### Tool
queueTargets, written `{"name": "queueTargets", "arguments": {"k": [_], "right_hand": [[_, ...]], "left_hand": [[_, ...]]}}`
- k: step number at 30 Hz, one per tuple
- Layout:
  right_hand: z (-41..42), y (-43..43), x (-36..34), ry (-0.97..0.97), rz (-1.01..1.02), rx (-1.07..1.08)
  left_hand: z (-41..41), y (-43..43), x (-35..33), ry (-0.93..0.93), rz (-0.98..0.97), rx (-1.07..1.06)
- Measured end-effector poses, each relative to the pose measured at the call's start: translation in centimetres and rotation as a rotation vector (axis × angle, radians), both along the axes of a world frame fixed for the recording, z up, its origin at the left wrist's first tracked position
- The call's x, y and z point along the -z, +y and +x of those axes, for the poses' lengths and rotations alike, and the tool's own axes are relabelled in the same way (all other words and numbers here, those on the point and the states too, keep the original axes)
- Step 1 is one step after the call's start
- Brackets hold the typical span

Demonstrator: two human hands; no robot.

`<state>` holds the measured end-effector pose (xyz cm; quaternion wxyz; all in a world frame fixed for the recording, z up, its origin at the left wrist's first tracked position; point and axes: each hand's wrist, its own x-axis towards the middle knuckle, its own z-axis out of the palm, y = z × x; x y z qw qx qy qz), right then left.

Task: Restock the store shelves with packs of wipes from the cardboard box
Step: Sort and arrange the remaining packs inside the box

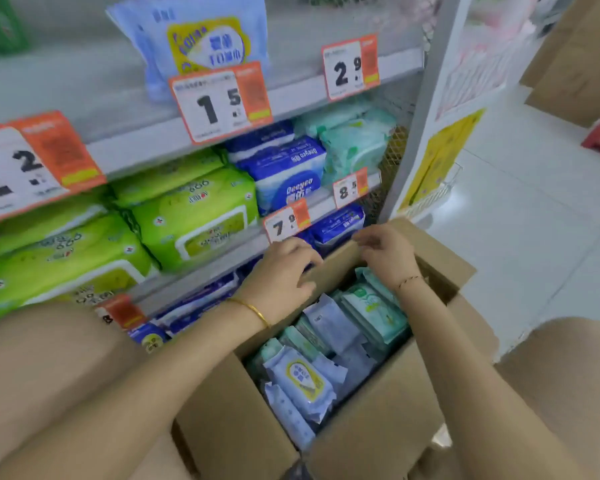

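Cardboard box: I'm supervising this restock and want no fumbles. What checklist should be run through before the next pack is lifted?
1. Cardboard box open, contents reachable: ok.
2. Packs of wipes remaining inside: ok.
3. Left hand free of any pack: cannot tell, its fingers curl at the far flap.
4. Right hand carrying no pack: ok.
5. Upper shelf has room beside the lone blue pack: ok.

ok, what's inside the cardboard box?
The cardboard box holds packs of wipes, mostly on edge: pale blue packs nearer the camera, mint green packs farther back. Anything beneath them is covered. The left hand and right hand hide the far end.
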<state>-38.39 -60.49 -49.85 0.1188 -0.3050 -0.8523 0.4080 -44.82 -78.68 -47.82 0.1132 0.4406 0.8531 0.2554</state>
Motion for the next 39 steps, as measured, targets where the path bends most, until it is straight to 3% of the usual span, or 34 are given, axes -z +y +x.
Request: {"name": "queueTargets", "arguments": {"k": [6,9,13,22,31,34,39], "right_hand": [[1.0,0.3,11.8,-0.521,-0.006,-0.154],[-0.3,-1.3,15.8,-0.669,-0.001,-0.324],[-2.8,-2.4,19.4,-0.693,0.153,-0.432],[-4.3,-2.6,21.8,-0.812,0.273,-0.265],[-3.0,-2.4,19.3,-0.868,0.257,-0.308],[-2.9,-1.7,15.8,-0.802,0.092,-0.165],[-3.1,-0.8,8.2,-0.601,-0.508,0.03]], "left_hand": [[-1.5,1.2,6.0,-0.149,-0.189,-0.023],[-2.0,1.7,7.1,-0.199,-0.236,-0.032],[-2.3,1.8,8.4,-0.219,-0.268,-0.042],[-2.9,0.4,9.7,-0.303,-0.333,-0.081],[-2.8,0.5,9.5,-0.346,-0.339,-0.077],[-2.3,0.6,9.0,-0.389,-0.324,-0.092],[0.1,0.5,7.7,-0.525,-0.281,-0.057]]}}
